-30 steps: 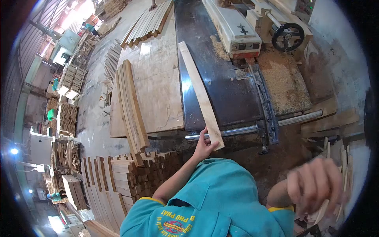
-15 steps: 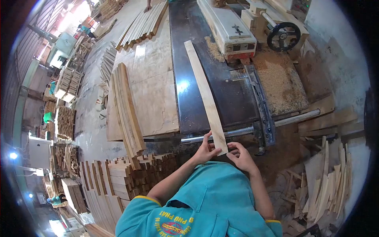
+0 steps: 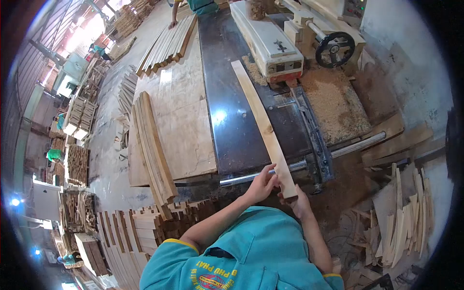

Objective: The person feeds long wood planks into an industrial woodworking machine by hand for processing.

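Observation:
A long, pale, slightly curved wooden strip [image 3: 263, 123] slants over the dark machine table [image 3: 220, 140], its near end close to my body. My right hand [image 3: 301, 203] is closed around that near end, with its fingers partly hidden beneath the wood. Along the strip's left edge, my left hand [image 3: 260, 186] has its fingers loosely bent and apart, fingertips right at the wood. Beyond the strip's far end stands the white machine housing [image 3: 268, 46].
Several curved strips [image 3: 152, 145] lie on the plywood top [image 3: 188, 121] to the left. A co-worker's hand [image 3: 173, 24] touches more strips [image 3: 166, 46] at the back. Stacked lumber [image 3: 140, 222], offcuts [image 3: 398, 227], a metal rail [image 3: 357, 145] and a black handwheel [image 3: 334, 50] surround me.
The strip's near end has shifted right and closer to my body, and the strip has turned slightly. My left hand has loosened from it; my right hand has come under the end.

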The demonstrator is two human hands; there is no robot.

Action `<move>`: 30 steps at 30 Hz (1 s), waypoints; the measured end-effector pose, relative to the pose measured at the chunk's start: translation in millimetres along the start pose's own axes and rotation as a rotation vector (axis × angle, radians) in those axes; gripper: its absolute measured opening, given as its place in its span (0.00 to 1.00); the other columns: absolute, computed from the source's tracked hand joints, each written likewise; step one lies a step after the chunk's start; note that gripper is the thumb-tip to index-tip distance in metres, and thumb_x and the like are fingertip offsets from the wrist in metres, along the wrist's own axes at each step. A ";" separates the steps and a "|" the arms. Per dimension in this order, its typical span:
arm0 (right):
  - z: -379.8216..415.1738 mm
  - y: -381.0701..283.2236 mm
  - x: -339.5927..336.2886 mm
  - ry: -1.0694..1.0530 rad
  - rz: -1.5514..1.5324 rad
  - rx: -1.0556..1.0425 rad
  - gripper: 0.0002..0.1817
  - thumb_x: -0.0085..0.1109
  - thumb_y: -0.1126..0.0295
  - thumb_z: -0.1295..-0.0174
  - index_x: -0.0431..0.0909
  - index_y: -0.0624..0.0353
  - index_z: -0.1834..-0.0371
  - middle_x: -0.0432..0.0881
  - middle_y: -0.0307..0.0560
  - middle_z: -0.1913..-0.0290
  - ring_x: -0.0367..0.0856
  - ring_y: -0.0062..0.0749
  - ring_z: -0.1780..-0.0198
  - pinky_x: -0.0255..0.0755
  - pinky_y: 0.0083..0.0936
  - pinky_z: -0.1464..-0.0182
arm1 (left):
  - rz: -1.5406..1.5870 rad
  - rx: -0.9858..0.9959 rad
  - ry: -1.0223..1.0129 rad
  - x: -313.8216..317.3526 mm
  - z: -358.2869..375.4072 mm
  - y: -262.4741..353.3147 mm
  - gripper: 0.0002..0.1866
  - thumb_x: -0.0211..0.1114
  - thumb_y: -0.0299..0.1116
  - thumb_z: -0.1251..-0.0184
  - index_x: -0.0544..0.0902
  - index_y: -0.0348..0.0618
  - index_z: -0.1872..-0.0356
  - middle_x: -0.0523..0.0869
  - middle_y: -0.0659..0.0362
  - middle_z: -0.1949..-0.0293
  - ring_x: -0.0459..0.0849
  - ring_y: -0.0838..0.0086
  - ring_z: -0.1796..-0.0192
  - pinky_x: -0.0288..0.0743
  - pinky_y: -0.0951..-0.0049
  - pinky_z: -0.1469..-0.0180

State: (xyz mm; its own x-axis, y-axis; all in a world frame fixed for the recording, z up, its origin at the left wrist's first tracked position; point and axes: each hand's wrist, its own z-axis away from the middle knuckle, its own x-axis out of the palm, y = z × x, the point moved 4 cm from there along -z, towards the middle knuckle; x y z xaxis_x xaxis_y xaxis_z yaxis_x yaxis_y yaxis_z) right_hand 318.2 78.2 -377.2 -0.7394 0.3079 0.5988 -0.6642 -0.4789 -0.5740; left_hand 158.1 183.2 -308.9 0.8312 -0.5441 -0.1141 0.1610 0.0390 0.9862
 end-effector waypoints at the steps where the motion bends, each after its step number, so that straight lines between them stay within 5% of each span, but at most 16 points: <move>1: 7.7 0.7 -7.5 0.003 0.002 -0.009 0.33 0.30 0.46 0.18 0.74 0.63 0.34 0.87 0.57 0.53 0.87 0.42 0.60 0.80 0.38 0.56 | 0.001 0.008 -0.005 -0.3 -9.1 -12.1 0.22 0.53 0.32 0.17 0.64 0.35 0.28 0.85 0.55 0.65 0.86 0.72 0.63 0.81 0.70 0.58; 3: 25.4 5.8 -23.6 0.014 -0.022 0.047 0.32 0.32 0.46 0.18 0.73 0.63 0.34 0.87 0.58 0.53 0.87 0.42 0.58 0.80 0.38 0.55 | 0.030 -0.051 0.063 -3.8 -26.9 -30.7 0.19 0.52 0.32 0.16 0.68 0.38 0.31 0.85 0.58 0.64 0.85 0.78 0.63 0.79 0.74 0.61; 9: 88.7 45.6 -104.1 0.152 -0.129 0.037 0.31 0.35 0.48 0.18 0.71 0.64 0.31 0.86 0.61 0.48 0.86 0.46 0.55 0.80 0.41 0.52 | -0.085 -0.099 0.180 4.1 -64.5 -67.9 0.27 0.62 0.36 0.23 0.67 0.33 0.31 0.85 0.52 0.67 0.85 0.70 0.65 0.80 0.66 0.59; 12: 130.5 62.8 -130.6 0.219 -0.159 -0.006 0.31 0.37 0.48 0.18 0.72 0.64 0.31 0.85 0.61 0.47 0.86 0.48 0.50 0.79 0.42 0.49 | -0.178 -0.187 0.096 29.2 -70.5 -73.0 0.35 0.61 0.33 0.23 0.55 0.32 0.23 0.87 0.48 0.61 0.89 0.64 0.59 0.82 0.64 0.54; 14: 158.1 75.8 -143.9 0.316 -0.210 0.003 0.31 0.37 0.46 0.19 0.72 0.58 0.30 0.85 0.55 0.44 0.85 0.43 0.46 0.79 0.42 0.48 | -0.094 -0.039 -0.079 57.6 -63.0 -68.0 0.43 0.60 0.30 0.23 0.40 0.33 0.20 0.86 0.44 0.52 0.89 0.61 0.49 0.82 0.63 0.48; 17: 190.9 99.8 -173.4 0.416 -0.179 0.043 0.32 0.38 0.42 0.20 0.73 0.56 0.30 0.85 0.49 0.42 0.85 0.40 0.46 0.78 0.41 0.47 | -0.096 0.071 -0.244 86.4 -45.2 -45.9 0.48 0.59 0.30 0.23 0.30 0.32 0.20 0.85 0.43 0.52 0.87 0.58 0.50 0.81 0.60 0.47; 21: 214.7 118.0 -187.4 0.477 -0.186 0.010 0.36 0.39 0.37 0.23 0.74 0.55 0.30 0.85 0.45 0.41 0.84 0.39 0.47 0.78 0.41 0.48 | -0.109 -0.061 -0.364 110.2 -45.5 -39.9 0.49 0.59 0.31 0.23 0.30 0.34 0.20 0.83 0.41 0.45 0.86 0.57 0.47 0.80 0.60 0.45; 26: 219.3 101.5 -179.7 0.486 -0.203 -0.150 0.41 0.34 0.34 0.22 0.74 0.62 0.33 0.87 0.54 0.50 0.88 0.38 0.61 0.83 0.38 0.54 | -0.202 -0.067 -0.378 133.4 -67.3 -56.4 0.48 0.60 0.30 0.23 0.30 0.35 0.20 0.82 0.41 0.44 0.85 0.57 0.43 0.79 0.60 0.42; 28: 215.6 95.5 -182.1 0.479 -0.205 -0.169 0.41 0.33 0.34 0.22 0.74 0.62 0.32 0.87 0.54 0.50 0.88 0.38 0.61 0.83 0.38 0.54 | -0.163 0.102 -0.289 140.0 -75.5 -64.9 0.49 0.63 0.33 0.25 0.35 0.23 0.22 0.83 0.43 0.54 0.86 0.61 0.55 0.80 0.62 0.54; 30: 215.3 93.3 -184.6 0.474 -0.205 -0.183 0.41 0.31 0.35 0.22 0.74 0.62 0.32 0.87 0.55 0.50 0.88 0.37 0.61 0.83 0.37 0.54 | -0.162 0.127 -0.272 146.0 -82.4 -74.8 0.49 0.64 0.33 0.26 0.36 0.23 0.22 0.82 0.42 0.54 0.85 0.61 0.55 0.80 0.63 0.54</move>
State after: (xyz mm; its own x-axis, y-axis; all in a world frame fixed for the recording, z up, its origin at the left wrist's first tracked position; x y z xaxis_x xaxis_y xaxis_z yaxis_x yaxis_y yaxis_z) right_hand 416.4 -200.3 -421.1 -0.5331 0.7368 0.4158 -0.7770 -0.2318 -0.5853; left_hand 311.2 169.8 -409.2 0.6253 -0.7388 -0.2514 0.1975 -0.1619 0.9668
